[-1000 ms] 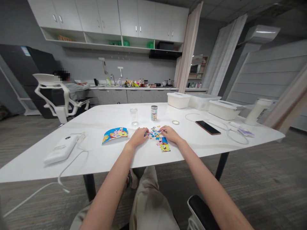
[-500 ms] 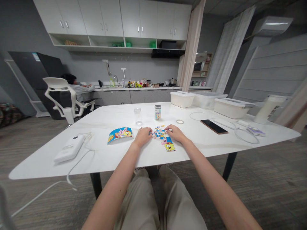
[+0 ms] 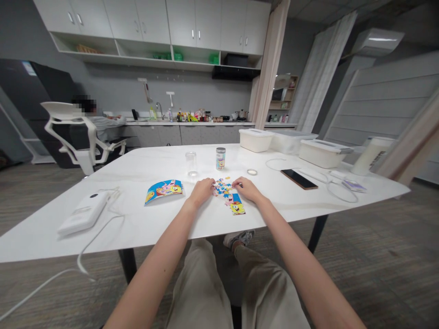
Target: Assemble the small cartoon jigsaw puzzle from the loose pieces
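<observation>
Loose jigsaw puzzle pieces (image 3: 222, 187) lie in a small pile on the white table, between my two hands. Just below the pile is a joined section of puzzle (image 3: 237, 206) with a yellow cartoon face and a blue strip. At the pile's left edge rests my left hand (image 3: 203, 191), its fingers curled together; whatever is in them is too small to make out. My right hand (image 3: 247, 188) is at the right edge, thumb and fingers pinched on a puzzle piece, mostly hidden. A curved picture sheet (image 3: 164, 189) with cartoon figures lies left of my left hand.
Behind the pile stand a clear jar (image 3: 191, 164), a labelled can (image 3: 221, 159) and a round lid (image 3: 252, 172). A phone (image 3: 299, 178) and cables lie right, a white power strip (image 3: 84, 212) left. Storage boxes (image 3: 255, 140) line the back. A person sits beyond.
The view has shifted slightly, so the table sits further left. My right foot now shows under the table. Both hands stay at the pile, with small finger movements.
</observation>
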`<state>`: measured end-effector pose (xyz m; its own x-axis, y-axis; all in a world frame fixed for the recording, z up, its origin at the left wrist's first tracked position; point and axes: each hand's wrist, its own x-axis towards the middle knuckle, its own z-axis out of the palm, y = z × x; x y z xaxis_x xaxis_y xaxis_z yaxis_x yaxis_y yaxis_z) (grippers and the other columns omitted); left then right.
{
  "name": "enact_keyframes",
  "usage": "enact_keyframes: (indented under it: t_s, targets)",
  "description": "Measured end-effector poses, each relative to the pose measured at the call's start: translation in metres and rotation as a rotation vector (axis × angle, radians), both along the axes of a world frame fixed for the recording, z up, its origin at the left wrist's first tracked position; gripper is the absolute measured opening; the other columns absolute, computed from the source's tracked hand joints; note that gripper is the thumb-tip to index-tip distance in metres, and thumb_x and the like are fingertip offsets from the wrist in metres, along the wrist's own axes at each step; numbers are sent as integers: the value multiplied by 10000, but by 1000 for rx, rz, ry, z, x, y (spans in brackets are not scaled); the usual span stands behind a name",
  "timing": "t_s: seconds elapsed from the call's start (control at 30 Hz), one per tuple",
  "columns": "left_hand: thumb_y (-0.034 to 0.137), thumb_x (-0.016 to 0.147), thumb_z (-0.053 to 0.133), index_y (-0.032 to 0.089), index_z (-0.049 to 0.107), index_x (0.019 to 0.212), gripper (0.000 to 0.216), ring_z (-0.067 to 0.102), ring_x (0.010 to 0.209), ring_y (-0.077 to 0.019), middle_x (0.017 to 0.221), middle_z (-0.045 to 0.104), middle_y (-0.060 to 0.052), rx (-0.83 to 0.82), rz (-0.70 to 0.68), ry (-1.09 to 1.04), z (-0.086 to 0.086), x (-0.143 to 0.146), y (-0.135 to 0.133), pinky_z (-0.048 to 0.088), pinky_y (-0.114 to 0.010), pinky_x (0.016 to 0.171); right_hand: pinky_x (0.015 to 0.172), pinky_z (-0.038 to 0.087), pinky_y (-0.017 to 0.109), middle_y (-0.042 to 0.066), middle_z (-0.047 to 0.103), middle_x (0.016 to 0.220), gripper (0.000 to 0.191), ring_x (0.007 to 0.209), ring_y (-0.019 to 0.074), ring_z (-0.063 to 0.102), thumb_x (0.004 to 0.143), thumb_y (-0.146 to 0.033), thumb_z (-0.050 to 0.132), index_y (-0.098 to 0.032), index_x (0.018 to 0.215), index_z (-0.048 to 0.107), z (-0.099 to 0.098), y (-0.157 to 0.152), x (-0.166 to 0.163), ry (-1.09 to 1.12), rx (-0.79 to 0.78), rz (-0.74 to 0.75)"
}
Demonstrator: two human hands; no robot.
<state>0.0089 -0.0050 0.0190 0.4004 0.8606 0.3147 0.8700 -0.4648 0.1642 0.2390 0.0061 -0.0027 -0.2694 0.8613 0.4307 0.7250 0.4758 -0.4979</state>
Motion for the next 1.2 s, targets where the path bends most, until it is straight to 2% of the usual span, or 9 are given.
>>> enact_keyframes:
  t_s: [0.2, 0.37, 0.63, 0.8, 0.97, 1.2]
  targets:
    - [81, 858, 458, 179, 652, 1025, 274, 624, 1030, -217, 1076, 688, -86, 13, 9, 1, 1, -7, -4, 455, -323, 901, 925, 472, 329, 75, 696, 975, 247, 953, 188, 635, 827, -42, 540, -178, 833, 746, 4, -3, 0, -25, 2, 10]
    - [98, 879, 441, 177, 640, 1083, 295, 611, 1073, -222, 1139, 665, -100, 10, 24, 25, 1, -8, -5, 450, -334, 928, 926, 482, 347, 75, 707, 998, 235, 964, 189, 640, 830, -62, 547, -181, 873, 746, 5, -4, -1, -2, 29, 23]
    - [119, 902, 441, 188, 649, 1082, 284, 617, 1074, -209, 1115, 694, -75, -27, 5, 34, 3, -11, -10, 444, -316, 939, 1006, 461, 384, 57, 701, 1124, 251, 1079, 206, 631, 844, -108, 555, -225, 888, 772, 7, -10, -10, -20, 6, 166]
    - [142, 919, 441, 182, 657, 1047, 255, 618, 1052, -218, 1091, 696, -80, -29, -5, 13, 3, -12, -12, 443, -337, 932, 1012, 463, 393, 61, 696, 1139, 225, 1081, 212, 634, 859, -156, 565, -225, 910, 773, 9, -13, -16, -49, -33, 159]
    - [157, 925, 455, 187, 645, 1058, 234, 603, 1069, -217, 1103, 684, -80, -24, 9, 8, 2, -13, -14, 437, -337, 927, 1029, 453, 387, 50, 690, 1151, 257, 1107, 201, 622, 841, -127, 568, -241, 962, 764, 10, -14, -19, -7, -5, 194]
    - [155, 921, 459, 194, 633, 1070, 232, 593, 1084, -223, 1097, 669, -83, -21, 27, 19, 1, -12, -15, 434, -355, 927, 1023, 453, 401, 63, 666, 1201, 221, 1130, 225, 610, 873, -201, 570, -235, 973, 764, 5, -11, -18, -101, -38, 171]
